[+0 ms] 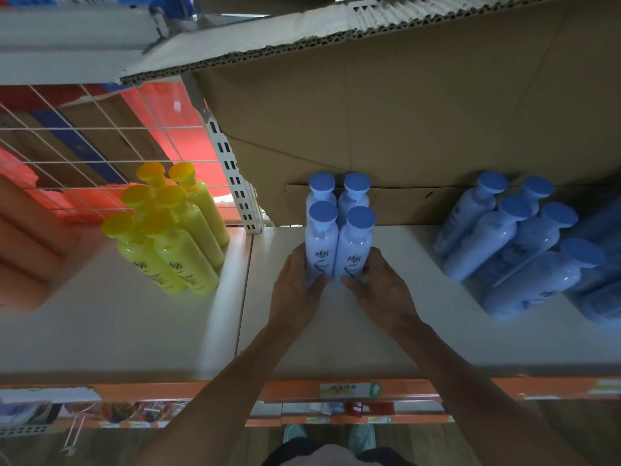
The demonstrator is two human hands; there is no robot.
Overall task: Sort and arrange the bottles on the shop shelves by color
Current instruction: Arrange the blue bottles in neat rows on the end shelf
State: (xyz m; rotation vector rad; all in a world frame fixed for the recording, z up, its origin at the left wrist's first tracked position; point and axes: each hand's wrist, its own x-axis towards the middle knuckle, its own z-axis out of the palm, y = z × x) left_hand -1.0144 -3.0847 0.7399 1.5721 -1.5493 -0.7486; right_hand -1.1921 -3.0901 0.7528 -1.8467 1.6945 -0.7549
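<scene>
The pale blue bottles (pixel 339 243) and yellow bottles (pixel 174 253) are smooth, glossy plastic with duller plastic caps (pixel 323 211). The shelf (pixel 134 324) is smooth, matt painted metal. The cardboard (pixel 420 112) is brown, corrugated and matt, ragged-edged. The wire mesh (pixel 100 146) is white-coated metal.

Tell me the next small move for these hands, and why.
Probably slide the front pair of blue-capped bottles rightward: the left hand and right hand grip them, and bare shelf separates them from the matching blue group.
</scene>
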